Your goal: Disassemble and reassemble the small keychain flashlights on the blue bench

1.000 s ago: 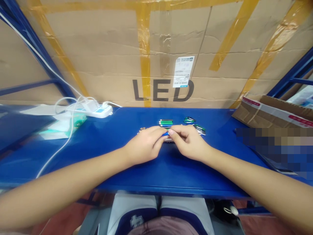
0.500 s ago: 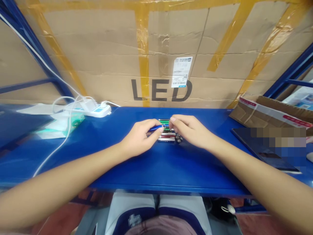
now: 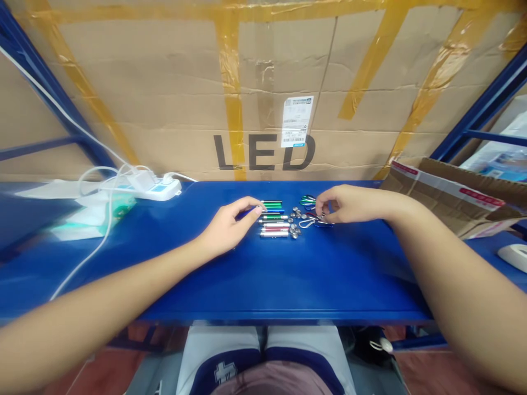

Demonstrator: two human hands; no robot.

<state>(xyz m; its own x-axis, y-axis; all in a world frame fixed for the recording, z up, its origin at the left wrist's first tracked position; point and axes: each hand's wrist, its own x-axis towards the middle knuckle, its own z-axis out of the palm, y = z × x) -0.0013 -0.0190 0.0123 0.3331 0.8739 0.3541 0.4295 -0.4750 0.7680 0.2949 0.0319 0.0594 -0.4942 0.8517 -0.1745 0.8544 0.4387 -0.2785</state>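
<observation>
My left hand (image 3: 234, 224) is at the left end of a row of slim metal tubes (image 3: 275, 225) in green, blue, black, silver and red. Its thumb and index finger are pinched together by the blue tube (image 3: 275, 211); what they hold is too small to make out. My right hand (image 3: 340, 204) curls its fingers down onto a small pile of carabiners (image 3: 307, 223), gripping among them, partly hiding the pile. Another cluster of green and blue carabiners (image 3: 307, 201) lies just beyond its fingertips. Several small silver round caps (image 3: 293, 230) lie between tubes and carabiners.
The blue table (image 3: 255, 280) backs onto a large taped cardboard box (image 3: 173, 99). To the left are a white power strip (image 3: 162, 190), its cable (image 3: 88, 258) and a tissue pack (image 3: 99, 219). An open carton (image 3: 444, 192) and a white mouse (image 3: 514, 255) stand right.
My right hand has moved right, from the tubes to the carabiners. The blue piece seen in my left fingers no longer shows there. The view has turned slightly.
</observation>
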